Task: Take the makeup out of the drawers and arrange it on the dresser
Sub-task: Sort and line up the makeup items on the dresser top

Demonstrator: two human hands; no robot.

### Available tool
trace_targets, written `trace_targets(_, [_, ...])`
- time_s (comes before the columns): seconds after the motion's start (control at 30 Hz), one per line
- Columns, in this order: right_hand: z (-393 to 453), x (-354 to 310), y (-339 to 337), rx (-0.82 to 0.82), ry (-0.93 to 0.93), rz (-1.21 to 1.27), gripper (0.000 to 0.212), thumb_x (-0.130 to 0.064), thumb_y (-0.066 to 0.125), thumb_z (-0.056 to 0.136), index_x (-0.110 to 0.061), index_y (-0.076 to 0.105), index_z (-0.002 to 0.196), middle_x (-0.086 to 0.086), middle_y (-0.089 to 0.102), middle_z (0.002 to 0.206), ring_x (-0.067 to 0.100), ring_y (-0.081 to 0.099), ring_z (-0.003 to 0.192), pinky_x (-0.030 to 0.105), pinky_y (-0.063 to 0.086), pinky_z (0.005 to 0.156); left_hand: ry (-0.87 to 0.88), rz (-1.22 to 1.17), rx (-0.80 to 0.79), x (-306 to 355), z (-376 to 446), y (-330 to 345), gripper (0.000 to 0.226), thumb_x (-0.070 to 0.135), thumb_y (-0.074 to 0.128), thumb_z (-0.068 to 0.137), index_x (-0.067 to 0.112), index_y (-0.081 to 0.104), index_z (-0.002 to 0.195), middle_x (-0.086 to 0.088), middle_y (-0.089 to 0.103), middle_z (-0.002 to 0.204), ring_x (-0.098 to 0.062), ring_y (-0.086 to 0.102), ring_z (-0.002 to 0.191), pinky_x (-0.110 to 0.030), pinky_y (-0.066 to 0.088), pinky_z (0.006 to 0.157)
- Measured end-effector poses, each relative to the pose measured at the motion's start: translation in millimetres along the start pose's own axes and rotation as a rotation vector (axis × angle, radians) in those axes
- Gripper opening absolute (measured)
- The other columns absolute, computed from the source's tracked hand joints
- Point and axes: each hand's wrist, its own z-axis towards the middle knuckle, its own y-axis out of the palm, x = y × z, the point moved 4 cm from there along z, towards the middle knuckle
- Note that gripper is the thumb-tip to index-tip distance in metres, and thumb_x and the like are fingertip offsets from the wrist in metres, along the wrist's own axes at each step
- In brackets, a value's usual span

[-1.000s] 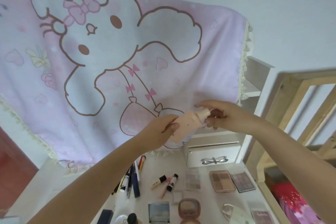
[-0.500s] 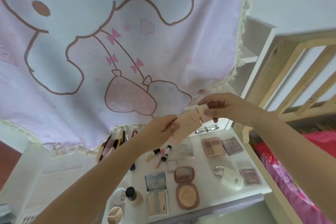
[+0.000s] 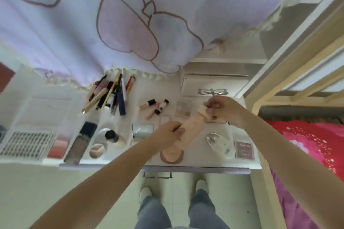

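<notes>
The left hand (image 3: 170,132) has its grip closed on the lower end of the peach tube (image 3: 189,128). The right hand (image 3: 221,109) pinches the cap end. The tube is held above the worktop (image 3: 242,163); its long axis runs diagonally, from lower left up to upper right. Both hands are on it, one at each end. Judgement: the free patch beside the clear pouch (image 3: 220,144) lies nearer the right hand.

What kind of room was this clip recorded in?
Probably a bedroom: a white dresser strewn with makeup brushes and palettes, a wooden bed frame with red bedding beside it, and a cartoon cloth hanging behind.
</notes>
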Motion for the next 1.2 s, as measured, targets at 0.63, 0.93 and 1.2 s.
trace_targets(0.63, [56,81,34,-0.476,-0.063,-0.545,0.011,-0.007,0.052,0.088,-0.012,0.055,0.098,-0.004,0.051,0.077,0.005,0.046,0.057,0.006,0.035,0.034,-0.529,-0.662,0.517,-40,2,128,0.028,0.016,0.049,0.094,0.005,0.057,0.119,-0.009,0.054,0.104,-0.026,0.056,0.097,-0.036,0.055,0.083])
trace_targets(0.93, [63,92,37,-0.343,-0.306,-0.721,0.023,-0.011,0.051,0.088,-0.002,0.064,0.105,0.014,0.062,0.109,0.026,0.056,0.103,0.024,0.035,0.079,-0.523,0.071,0.527,-27,11,138,0.056,0.037,0.06,0.086,0.012,0.039,0.131,-0.005,0.043,0.129,-0.022,0.047,0.115,-0.025,0.039,0.086])
trace_targets(1.2, [60,96,32,-0.284,-0.348,-0.746,0.023,-0.015,0.05,0.09,0.0,0.064,0.102,0.018,0.062,0.105,0.029,0.054,0.099,0.028,0.037,0.08,-0.596,0.505,0.475,-16,20,143,0.051,0.044,0.04,0.094,0.007,0.036,0.13,-0.008,0.042,0.13,-0.022,0.04,0.121,-0.03,0.043,0.09])
